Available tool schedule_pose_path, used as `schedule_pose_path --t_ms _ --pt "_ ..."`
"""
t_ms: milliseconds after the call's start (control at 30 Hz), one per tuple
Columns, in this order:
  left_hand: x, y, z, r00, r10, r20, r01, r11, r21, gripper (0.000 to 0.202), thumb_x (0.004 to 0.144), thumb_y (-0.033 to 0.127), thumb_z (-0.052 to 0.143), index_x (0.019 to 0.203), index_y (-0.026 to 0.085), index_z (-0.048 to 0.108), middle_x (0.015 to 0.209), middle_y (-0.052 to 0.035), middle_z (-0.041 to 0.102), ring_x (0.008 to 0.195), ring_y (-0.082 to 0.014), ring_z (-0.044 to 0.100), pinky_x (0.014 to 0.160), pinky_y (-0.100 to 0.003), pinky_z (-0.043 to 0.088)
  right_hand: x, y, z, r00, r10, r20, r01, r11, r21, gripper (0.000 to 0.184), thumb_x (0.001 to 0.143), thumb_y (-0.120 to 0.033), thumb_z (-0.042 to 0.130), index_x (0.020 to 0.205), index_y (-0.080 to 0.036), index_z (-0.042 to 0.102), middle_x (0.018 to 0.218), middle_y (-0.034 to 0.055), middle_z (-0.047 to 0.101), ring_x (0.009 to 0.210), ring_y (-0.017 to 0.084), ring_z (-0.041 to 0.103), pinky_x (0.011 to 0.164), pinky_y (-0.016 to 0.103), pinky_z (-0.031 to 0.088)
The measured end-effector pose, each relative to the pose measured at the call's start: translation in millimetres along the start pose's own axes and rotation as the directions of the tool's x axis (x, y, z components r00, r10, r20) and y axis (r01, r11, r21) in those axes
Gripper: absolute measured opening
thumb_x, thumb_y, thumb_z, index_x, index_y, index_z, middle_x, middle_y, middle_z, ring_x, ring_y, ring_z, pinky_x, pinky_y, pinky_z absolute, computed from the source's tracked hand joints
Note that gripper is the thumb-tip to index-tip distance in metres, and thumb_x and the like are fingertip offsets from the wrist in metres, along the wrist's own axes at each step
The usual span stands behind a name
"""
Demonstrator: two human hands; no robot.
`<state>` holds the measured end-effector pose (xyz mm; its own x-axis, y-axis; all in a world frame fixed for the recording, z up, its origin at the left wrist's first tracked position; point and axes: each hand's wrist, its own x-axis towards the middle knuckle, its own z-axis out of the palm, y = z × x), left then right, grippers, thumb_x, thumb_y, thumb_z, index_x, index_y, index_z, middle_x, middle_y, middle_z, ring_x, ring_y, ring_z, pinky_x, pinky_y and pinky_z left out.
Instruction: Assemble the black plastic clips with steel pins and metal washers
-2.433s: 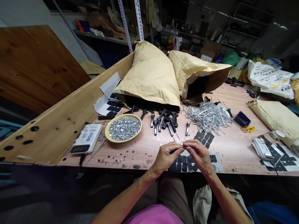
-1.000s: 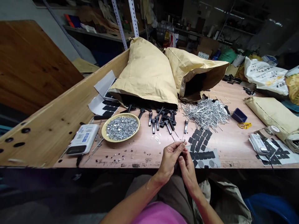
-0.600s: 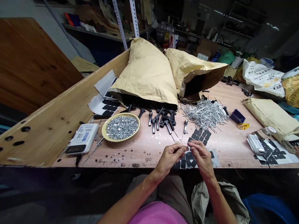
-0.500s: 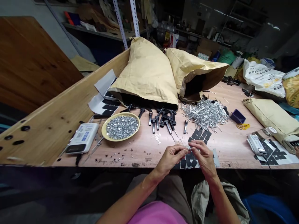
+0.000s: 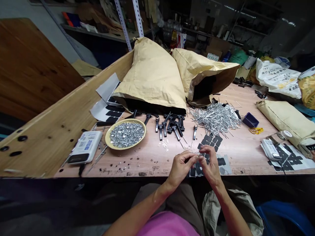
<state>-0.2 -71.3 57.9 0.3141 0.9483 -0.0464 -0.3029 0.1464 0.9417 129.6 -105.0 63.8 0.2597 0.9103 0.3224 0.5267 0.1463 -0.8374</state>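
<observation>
Over the near edge of the bench, my left hand [image 5: 181, 166] is closed, thumb and forefinger pinched on something too small to make out. Facing it is my right hand [image 5: 211, 167], its thumb close to the left fingertips and its forefinger raised apart from the thumb. Below both hands lies a pale backing sheet with black rounded pads [image 5: 221, 161], partly hidden by the fingers. Beyond them rests another group of black pads [image 5: 211, 141]. A single black clip-like part with a thin metal pin [image 5: 195, 132] lies just past my hands.
A yellow bowl [image 5: 106, 140] of small metal pieces stands left, beside a white device [image 5: 86, 147]. Several black parts [image 5: 161, 131], small washers [image 5: 164, 144] and a heap of metal pins [image 5: 216, 118] lie ahead. Large paper sacks [image 5: 154, 75] stand behind. A purple tray [image 5: 250, 120] sits right.
My right forefinger has lifted away from its thumb, and that hand has opened a little. My left hand keeps its pinch. The view has shifted slightly.
</observation>
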Motion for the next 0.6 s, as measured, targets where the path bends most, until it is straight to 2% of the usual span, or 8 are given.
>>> schedule_pose_path --t_ms 100,167,200,300,433,467,533,600 --pt "5.2 -2.8 2.3 0.990 -0.134 -0.036 0.116 0.942 -0.314 0.027 0.060 0.039 0.076 0.072 0.016 0.072 0.072 -0.0018 0.065 0.064 -0.0099 0.056 0.066 -0.022 0.046 -16.4 7.5 4.7 0.981 0.193 -0.010 -0.192 0.980 0.061 0.042 0.082 -0.062 0.042 0.084 -0.021 0.050 0.085 0.0035 0.054 0.080 0.018 0.055 0.074 0.031 0.045" --pt "7.0 -6.3 4.3 0.978 -0.200 -0.063 0.150 0.878 -0.455 0.030 0.052 0.038 0.081 0.069 0.016 0.071 0.072 -0.0014 0.067 0.067 -0.0096 0.058 0.070 -0.022 0.047 -31.0 11.3 10.6 0.946 0.314 0.074 -0.322 0.938 0.132 0.039 0.082 -0.058 0.045 0.085 -0.020 0.051 0.082 0.0028 0.056 0.076 0.017 0.056 0.071 0.030 0.046" --pt "6.3 -8.6 5.7 0.973 -0.219 -0.078 0.158 0.868 -0.470 0.030 0.051 0.037 0.082 0.069 0.016 0.070 0.070 -0.0009 0.067 0.065 -0.0091 0.058 0.069 -0.021 0.047 -38.4 12.4 14.6 0.929 0.350 0.123 -0.368 0.911 0.186 0.038 0.081 -0.057 0.048 0.087 -0.020 0.051 0.082 0.0027 0.057 0.076 0.017 0.056 0.071 0.029 0.047" --pt "-2.2 -16.0 11.2 0.967 -0.226 -0.118 0.171 0.918 -0.359 0.028 0.055 0.036 0.080 0.072 0.015 0.071 0.066 -0.0009 0.067 0.062 -0.0099 0.059 0.064 -0.021 0.048 -56.3 11.6 27.8 0.893 0.398 0.208 -0.449 0.810 0.378 0.041 0.077 -0.058 0.054 0.097 -0.022 0.051 0.089 0.0035 0.060 0.080 0.017 0.059 0.071 0.029 0.049" --pt "-17.5 -21.6 15.4 0.965 -0.247 -0.092 0.224 0.952 -0.208 0.031 0.060 0.037 0.076 0.079 0.013 0.071 0.071 -0.0040 0.069 0.059 -0.0114 0.061 0.057 -0.021 0.049 -68.9 6.8 37.6 0.870 0.444 0.215 -0.491 0.734 0.470 0.041 0.078 -0.054 0.054 0.105 -0.023 0.054 0.098 0.0039 0.061 0.094 0.018 0.058 0.077 0.027 0.048" --pt "-19.9 -22.4 15.2 0.959 -0.272 -0.076 0.254 0.948 -0.191 0.032 0.061 0.039 0.074 0.080 0.013 0.070 0.073 -0.0047 0.069 0.056 -0.0109 0.060 0.052 -0.020 0.048 -71.4 6.3 37.8 0.860 0.458 0.225 -0.507 0.721 0.472 0.040 0.080 -0.053 0.053 0.106 -0.023 0.055 0.094 0.0033 0.062 0.090 0.017 0.059 0.074 0.026 0.048" --pt "-22.6 -25.0 14.0 0.945 -0.321 -0.060 0.307 0.936 -0.174 0.035 0.062 0.043 0.072 0.081 0.013 0.069 0.075 -0.0053 0.069 0.051 -0.0101 0.058 0.044 -0.019 0.044 -77.3 7.0 36.0 0.819 0.501 0.279 -0.573 0.687 0.448 0.041 0.083 -0.053 0.047 0.109 -0.022 0.054 0.074 -0.0001 0.061 0.065 0.013 0.059 0.058 0.023 0.047" --pt "-23.7 -30.9 12.6 0.938 -0.342 -0.058 0.327 0.928 -0.180 0.035 0.060 0.042 0.074 0.078 0.013 0.069 0.073 -0.0055 0.069 0.054 -0.0107 0.060 0.047 -0.019 0.045 -83.9 9.7 32.1 0.765 0.555 0.328 -0.644 0.667 0.373 0.042 0.084 -0.053 0.044 0.110 -0.021 0.052 0.056 -0.0057 0.051 0.041 0.009 0.046 0.040 0.020 0.037"
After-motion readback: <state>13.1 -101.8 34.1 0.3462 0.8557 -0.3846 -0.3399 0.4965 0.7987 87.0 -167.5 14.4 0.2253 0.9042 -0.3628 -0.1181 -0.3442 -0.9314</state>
